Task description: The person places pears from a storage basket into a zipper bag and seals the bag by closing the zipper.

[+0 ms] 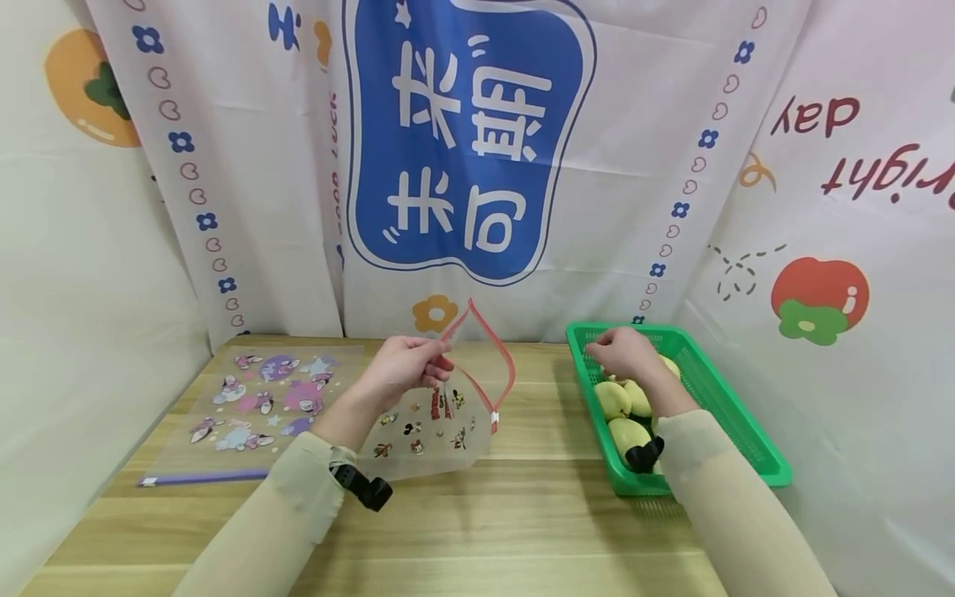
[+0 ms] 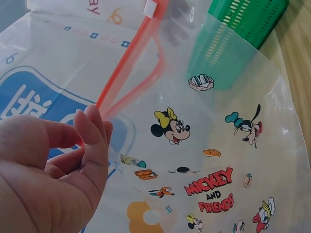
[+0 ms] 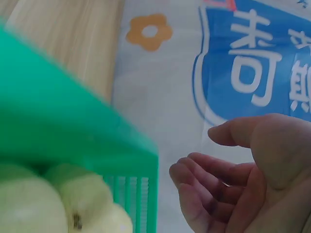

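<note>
My left hand (image 1: 399, 369) pinches the red zip edge of a clear zip bag (image 1: 418, 460) printed with cartoon characters. The bag's mouth gapes open, and a white slider (image 2: 149, 8) sits on its red strip. Over the far left part of a green plastic basket (image 1: 739, 419) is my right hand (image 1: 632, 358). Its fingers (image 3: 199, 196) are loosely bent with nothing between them, thumb apart. Below it, several pale yellow-green pears (image 1: 627, 439) lie in the basket, partly hidden by the right hand and wrist.
A second clear zip bag (image 1: 261, 406), with a purple strip and rabbit-like prints, lies flat on the left of the wooden table (image 1: 515, 514). Printed white cloth (image 1: 619, 166) hangs behind the table and along both sides.
</note>
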A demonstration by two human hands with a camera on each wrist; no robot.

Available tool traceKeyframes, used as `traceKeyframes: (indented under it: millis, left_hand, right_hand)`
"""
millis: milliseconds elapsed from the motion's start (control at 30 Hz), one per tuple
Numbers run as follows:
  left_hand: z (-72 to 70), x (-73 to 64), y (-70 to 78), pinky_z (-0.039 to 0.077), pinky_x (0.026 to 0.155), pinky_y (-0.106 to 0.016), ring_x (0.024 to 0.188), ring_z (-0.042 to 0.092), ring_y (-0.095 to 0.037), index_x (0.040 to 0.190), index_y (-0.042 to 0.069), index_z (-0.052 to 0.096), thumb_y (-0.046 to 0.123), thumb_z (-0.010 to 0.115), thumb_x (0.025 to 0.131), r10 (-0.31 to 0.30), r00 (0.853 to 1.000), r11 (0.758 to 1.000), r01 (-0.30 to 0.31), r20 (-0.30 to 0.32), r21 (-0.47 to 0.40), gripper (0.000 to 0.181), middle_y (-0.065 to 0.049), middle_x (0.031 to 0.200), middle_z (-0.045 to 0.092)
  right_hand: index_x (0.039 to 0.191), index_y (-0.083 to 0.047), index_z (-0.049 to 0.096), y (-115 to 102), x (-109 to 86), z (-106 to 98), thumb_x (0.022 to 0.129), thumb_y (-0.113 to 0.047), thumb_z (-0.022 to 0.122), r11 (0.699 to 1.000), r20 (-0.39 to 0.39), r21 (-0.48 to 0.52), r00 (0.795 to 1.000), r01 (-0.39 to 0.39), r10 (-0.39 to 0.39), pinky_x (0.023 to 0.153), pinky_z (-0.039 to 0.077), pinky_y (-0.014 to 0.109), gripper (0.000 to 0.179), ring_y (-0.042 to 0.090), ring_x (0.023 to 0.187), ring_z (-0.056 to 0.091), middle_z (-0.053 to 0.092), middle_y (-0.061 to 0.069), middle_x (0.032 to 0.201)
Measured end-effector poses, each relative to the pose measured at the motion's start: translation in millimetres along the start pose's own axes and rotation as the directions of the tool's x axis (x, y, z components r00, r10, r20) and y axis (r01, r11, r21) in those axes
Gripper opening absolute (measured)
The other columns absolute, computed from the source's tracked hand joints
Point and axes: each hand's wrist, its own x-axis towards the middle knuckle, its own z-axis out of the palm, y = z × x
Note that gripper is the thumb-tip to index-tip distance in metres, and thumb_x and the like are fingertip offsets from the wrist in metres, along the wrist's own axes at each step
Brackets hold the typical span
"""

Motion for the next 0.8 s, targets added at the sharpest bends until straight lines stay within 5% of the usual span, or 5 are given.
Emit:
traceKeyframes:
  millis: [200,400,800]
  left_hand:
    - [-0.7,0.4,-1.9,0.064,0.07,-0.02,0.073,0.073,-0.009,0.12,-0.005,0.077,0.023,0.065,0.111,-0.015,1.0,1.0,0.015,-0.01,-0.006,0.031,-0.011,0.095,0.078]
    - [-1.9,0.5,-2.9,0.064,0.07,-0.02,0.073,0.072,-0.01,0.12,-0.004,0.077,0.023,0.065,0.111,-0.018,1.0,1.0,0.018,-0.009,-0.004,0.031,-0.012,0.097,0.078]
    - [-3.6,0.2,-2.5,0.064,0.069,-0.02,0.073,0.072,-0.01,0.115,-0.003,0.079,0.024,0.064,0.111,-0.029,1.0,1.0,0.029,-0.006,0.004,0.031,-0.009,0.094,0.077]
  right_hand:
    - [0.145,0.005,0.063,22,8.2,0,0.108,-0.028,0.059,0.988,0.121,-0.149,0.992,0.05,-0.032,0.09,0.063,0.048,0.05,0.034,0.108,0.072,0.067,0.027,0.144]
    - [0.153,0.009,0.054,36,13.9,11,0.103,-0.023,0.07,0.973,0.264,-0.21,0.964,0.1,-0.043,0.102,0.062,0.057,0.062,0.047,0.128,0.067,0.058,0.033,0.154]
    - [0.164,-0.011,0.051,43,10.4,10,0.089,-0.022,0.086,0.941,0.369,-0.33,0.928,0.08,0.05,0.118,0.047,0.068,0.083,0.047,0.148,0.05,0.053,0.025,0.163]
